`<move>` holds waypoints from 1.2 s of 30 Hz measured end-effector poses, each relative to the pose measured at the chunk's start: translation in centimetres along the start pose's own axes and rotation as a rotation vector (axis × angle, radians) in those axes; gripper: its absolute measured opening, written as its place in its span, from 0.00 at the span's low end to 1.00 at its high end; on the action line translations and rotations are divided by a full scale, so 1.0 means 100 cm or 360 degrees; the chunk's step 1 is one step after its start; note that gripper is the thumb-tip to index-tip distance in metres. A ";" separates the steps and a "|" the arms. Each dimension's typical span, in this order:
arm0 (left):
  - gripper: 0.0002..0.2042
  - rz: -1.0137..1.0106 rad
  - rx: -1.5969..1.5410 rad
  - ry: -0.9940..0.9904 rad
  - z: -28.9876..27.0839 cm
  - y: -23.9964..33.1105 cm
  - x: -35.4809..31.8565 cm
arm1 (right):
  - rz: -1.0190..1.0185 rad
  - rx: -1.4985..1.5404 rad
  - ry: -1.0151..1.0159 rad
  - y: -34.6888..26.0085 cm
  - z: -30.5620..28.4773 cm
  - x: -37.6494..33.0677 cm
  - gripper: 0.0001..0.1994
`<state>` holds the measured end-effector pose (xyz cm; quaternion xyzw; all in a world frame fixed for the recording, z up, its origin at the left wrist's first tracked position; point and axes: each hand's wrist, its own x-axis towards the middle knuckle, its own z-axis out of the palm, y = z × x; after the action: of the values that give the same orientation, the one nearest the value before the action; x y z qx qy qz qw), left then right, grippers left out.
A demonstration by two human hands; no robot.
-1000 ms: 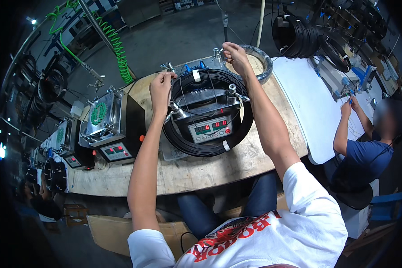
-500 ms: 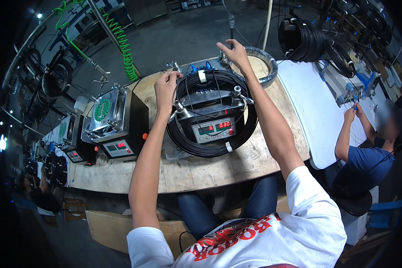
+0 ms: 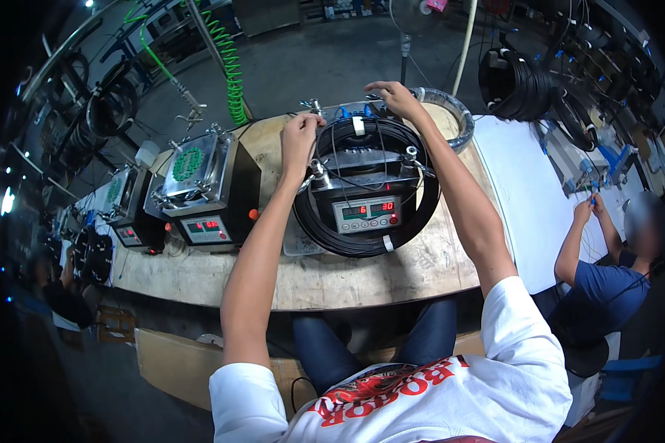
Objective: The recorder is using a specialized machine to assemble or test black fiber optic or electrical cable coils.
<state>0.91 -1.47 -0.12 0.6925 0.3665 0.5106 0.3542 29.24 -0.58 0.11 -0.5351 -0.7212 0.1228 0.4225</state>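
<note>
A coil of black cable (image 3: 309, 227) lies around a black pressure-testing machine (image 3: 325, 202) with a lit red-and-green display panel (image 3: 366, 214). White tape bands the coil at its far and near sides. At the machine's far left, my left hand (image 3: 300, 140) is closed in a pinch beside the coil and a metal clamp (image 3: 314, 105); what its fingertips hold is hidden. My right hand (image 3: 397, 99) reaches over the far right corner, fingers stretched out above a metal clamp lever (image 3: 377, 96). Blue fittings (image 3: 345, 112) show at the machine's back edge between my hands.
Two similar machines (image 3: 207, 193) with green rings on top stand leftward on the wooden bench (image 3: 347, 284). A wrapped hose ring (image 3: 462, 122) lies at the far right. Beyond a white table (image 3: 506, 199), a co-worker (image 3: 606, 277) handles thin cables. A green coiled air hose (image 3: 233, 74) hangs behind.
My right hand has come down from above the far right corner to the clamp lever. My left hand stays pinched near the far left clamp. The whole view has shifted slightly.
</note>
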 end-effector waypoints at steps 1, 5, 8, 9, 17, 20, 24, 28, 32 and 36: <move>0.13 -0.0087 0.0000 -0.0002 -0.002 -0.001 -0.001 | -0.0018 -0.0022 0.0111 -0.006 0.004 -0.005 0.17; 0.13 -0.0037 -0.0077 -0.0030 -0.010 -0.012 0.000 | 0.0210 0.0217 0.0282 -0.050 -0.006 -0.041 0.18; 0.15 -0.0170 -0.0139 -0.0045 -0.010 -0.011 0.003 | 0.0063 0.0311 0.0381 -0.067 -0.007 -0.079 0.19; 0.15 -0.0178 -0.0146 -0.0033 -0.009 -0.010 0.005 | 0.0065 0.0453 0.0391 -0.075 -0.009 -0.094 0.20; 0.12 -0.1036 -0.0776 -0.0068 -0.009 -0.035 0.050 | 0.0182 0.0384 0.0710 -0.088 0.006 -0.146 0.24; 0.12 -0.1280 -0.0863 0.0033 -0.010 -0.053 0.071 | 0.0225 0.0411 0.0674 -0.091 0.007 -0.147 0.24; 0.18 -0.1232 -0.1323 0.0122 -0.006 -0.062 0.086 | 0.0238 0.0389 0.0689 -0.096 0.010 -0.146 0.24; 0.18 -0.1102 -0.1204 0.0133 0.008 -0.054 0.075 | 0.0263 0.0293 0.0712 -0.097 0.008 -0.149 0.23; 0.18 -0.1138 -0.1069 0.0458 0.013 -0.057 0.074 | 0.0256 0.0320 0.0714 -0.098 0.010 -0.148 0.23; 0.16 -0.1251 -0.1552 0.0368 0.011 -0.073 0.077 | 0.0273 0.0330 0.0731 -0.097 0.011 -0.146 0.23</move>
<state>2.50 8.58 -3.24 0.2058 0.3544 0.5221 0.7479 22.94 -16.94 -1.46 -0.5620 -0.5418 0.1067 0.6158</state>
